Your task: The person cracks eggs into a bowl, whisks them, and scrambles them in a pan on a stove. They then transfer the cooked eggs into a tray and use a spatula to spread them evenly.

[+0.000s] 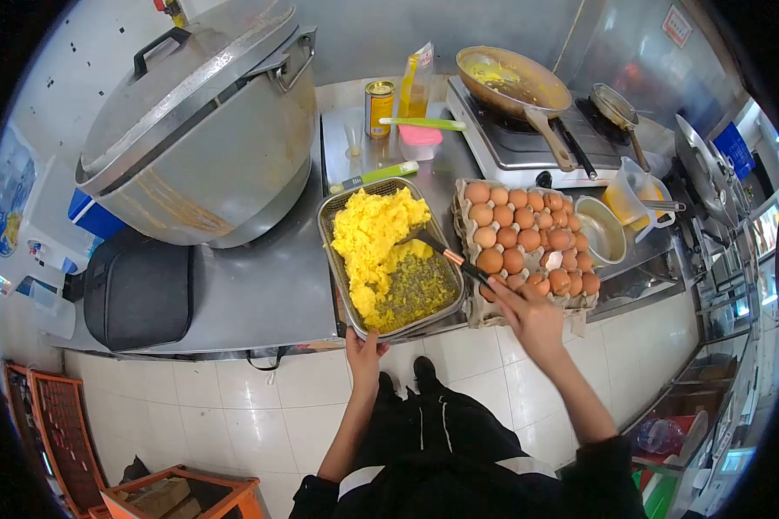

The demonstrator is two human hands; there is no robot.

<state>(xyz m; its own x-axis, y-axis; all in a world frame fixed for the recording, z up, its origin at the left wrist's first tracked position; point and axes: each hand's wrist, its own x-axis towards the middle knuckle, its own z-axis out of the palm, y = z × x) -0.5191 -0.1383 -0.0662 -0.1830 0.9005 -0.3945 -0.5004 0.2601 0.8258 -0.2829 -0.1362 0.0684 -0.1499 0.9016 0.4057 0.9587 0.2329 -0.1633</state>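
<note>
A metal tray [327, 251] with a perforated bottom sits at the counter's front edge. Scrambled egg [368, 238] is heaped on its left and upper part, with crumbs at the lower right. My left hand [365, 348] grips the tray's near rim, fingers closed on it. In my right hand [528, 316] is the black handle of a spatula [466, 266], whose dark head touches the egg near the tray's middle. Just right of the tray, partly under my right hand, lies a carton of brown eggs [528, 233].
A huge lidded pot [208, 156] and a black case [138, 290] stand left. Behind the tray are a can [378, 110], a pink-lidded tub [420, 143] and green-handled tools. A pan [515, 82] rests on the stove [528, 160]; a saucepan [601, 229] and jug [636, 195] stand right.
</note>
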